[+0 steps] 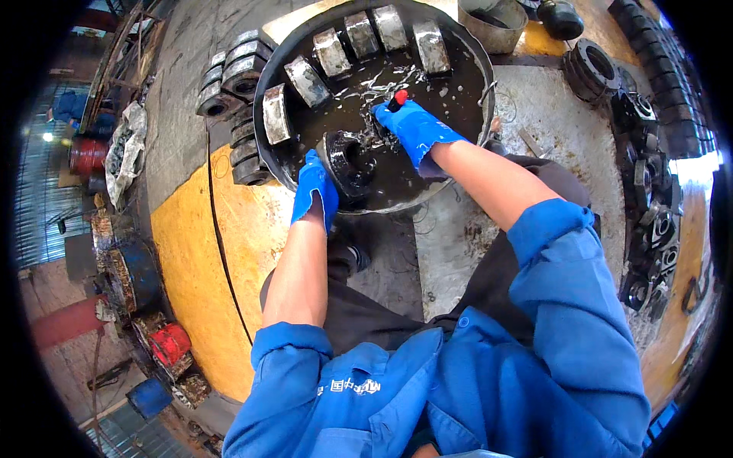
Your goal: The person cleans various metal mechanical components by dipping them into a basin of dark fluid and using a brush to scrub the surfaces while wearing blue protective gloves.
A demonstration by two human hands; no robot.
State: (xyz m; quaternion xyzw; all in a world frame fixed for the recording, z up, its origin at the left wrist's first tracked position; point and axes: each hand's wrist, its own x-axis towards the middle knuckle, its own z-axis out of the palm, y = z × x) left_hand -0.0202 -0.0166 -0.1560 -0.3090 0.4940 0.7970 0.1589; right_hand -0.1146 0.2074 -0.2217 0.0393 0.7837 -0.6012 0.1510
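A round tub [489, 76] of dark, murky liquid stands in front of me. In its near part a thick, wet black metal ring [334, 156] sits on edge, its bore facing right. My left hand [314, 187], in a blue glove, grips the ring's left side. Closed round a brush [398, 99] with a red-and-black handle, my gloved right hand [416, 133] is just above the liquid to the right of the ring. The brush's working end is mostly hidden by splashing liquid. Several wet metal blocks [330, 52] line the tub's far and left inner wall.
Dark metal parts [246, 69] are stacked left of the tub. At the right lie flanged rings [592, 70] and a long row of black machine parts [645, 198]. An open metal bucket [496, 27] stands behind the tub. Yellow boards [206, 267] cover the floor at left.
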